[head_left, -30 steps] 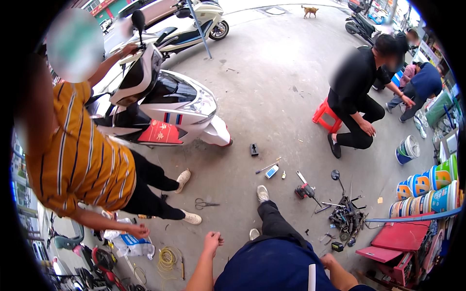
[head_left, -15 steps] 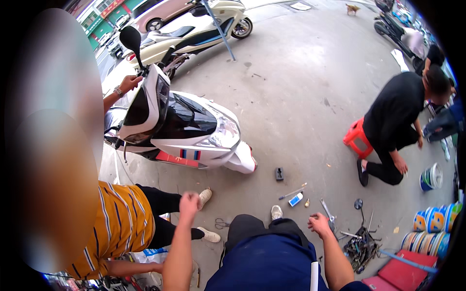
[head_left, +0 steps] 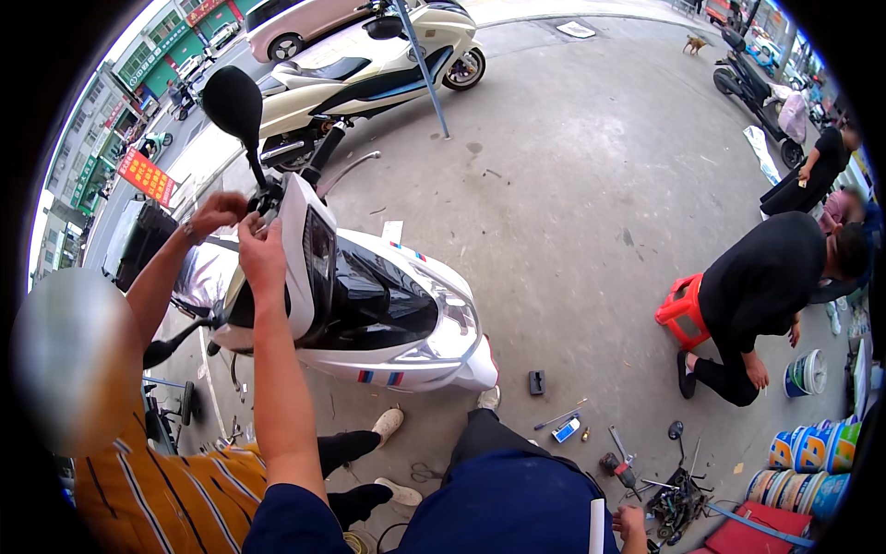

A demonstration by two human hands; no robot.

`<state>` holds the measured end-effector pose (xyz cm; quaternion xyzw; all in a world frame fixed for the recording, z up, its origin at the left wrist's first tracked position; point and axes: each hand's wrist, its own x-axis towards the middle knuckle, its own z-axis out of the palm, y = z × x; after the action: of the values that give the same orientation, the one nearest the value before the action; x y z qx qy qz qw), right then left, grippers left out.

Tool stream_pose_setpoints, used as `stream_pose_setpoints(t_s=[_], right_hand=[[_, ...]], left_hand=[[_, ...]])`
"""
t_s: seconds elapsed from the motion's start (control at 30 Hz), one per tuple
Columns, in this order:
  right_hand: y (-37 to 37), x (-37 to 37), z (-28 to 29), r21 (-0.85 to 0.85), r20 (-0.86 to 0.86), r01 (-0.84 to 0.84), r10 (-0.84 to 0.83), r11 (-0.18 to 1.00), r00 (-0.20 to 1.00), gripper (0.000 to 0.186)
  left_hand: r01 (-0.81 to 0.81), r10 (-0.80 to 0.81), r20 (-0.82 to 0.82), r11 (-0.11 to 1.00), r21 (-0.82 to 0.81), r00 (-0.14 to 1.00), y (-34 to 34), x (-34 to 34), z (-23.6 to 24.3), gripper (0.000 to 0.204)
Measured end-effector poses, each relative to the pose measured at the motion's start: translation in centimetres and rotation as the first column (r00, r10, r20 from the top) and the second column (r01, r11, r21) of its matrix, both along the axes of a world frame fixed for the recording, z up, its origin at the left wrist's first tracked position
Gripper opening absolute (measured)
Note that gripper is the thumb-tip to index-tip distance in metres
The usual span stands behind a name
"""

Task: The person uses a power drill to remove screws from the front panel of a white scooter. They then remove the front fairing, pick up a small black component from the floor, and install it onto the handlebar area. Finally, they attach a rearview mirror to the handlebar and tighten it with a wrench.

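My left hand (head_left: 261, 242) reaches to the handlebar area of a white scooter (head_left: 406, 328), just under its black mirror (head_left: 233, 106). Its fingers are closed on something small that I cannot make out. The other person's hand (head_left: 220, 212), with a watch at the wrist, is right beside mine at the same controls. My right hand (head_left: 630, 522) hangs low beside my navy clothing, near a red power drill (head_left: 618, 471) and loose metal parts (head_left: 678, 499) on the ground; its fingers are too small and partly hidden to read.
A person in striped orange (head_left: 157, 489) stands close at left. A person in black (head_left: 757, 277) crouches by a red stool (head_left: 681, 309), others behind. Paint buckets (head_left: 803, 448) and a red metal box (head_left: 761, 526) line the right. A cream scooter (head_left: 369, 78) and pole (head_left: 425, 74) stand behind.
I have moved toward the scooter, and my left hand has risen to its handlebar. My right hand has dropped to the lower edge. The person in black has bent further forward.
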<state>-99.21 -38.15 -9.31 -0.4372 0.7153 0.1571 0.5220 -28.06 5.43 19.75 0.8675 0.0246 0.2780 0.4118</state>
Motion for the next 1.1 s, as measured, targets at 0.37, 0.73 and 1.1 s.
stream_pose_setpoints(t_s=[0.37,0.73,1.1], right_hand=[[-0.3,9.8,-6.7,-0.367,0.234,-0.473,0.572,0.801,0.786,0.025],[1.2,10.1,-0.2,-0.2,0.088,-0.302,0.324,0.932,0.942,0.029],[6.2,12.2,4.0,-0.108,0.053,-0.116,0.123,0.987,0.991,0.025]], left_hand=[[-0.121,0.126,0.008,0.928,0.352,0.992,1.7,4.7,1.1,0.06],[0.05,-0.055,-0.09,0.997,-0.063,0.994,2.0,7.4,-0.3,0.05],[-0.014,0.014,0.014,1.0,0.001,1.0,1.7,7.7,-0.9,0.044]])
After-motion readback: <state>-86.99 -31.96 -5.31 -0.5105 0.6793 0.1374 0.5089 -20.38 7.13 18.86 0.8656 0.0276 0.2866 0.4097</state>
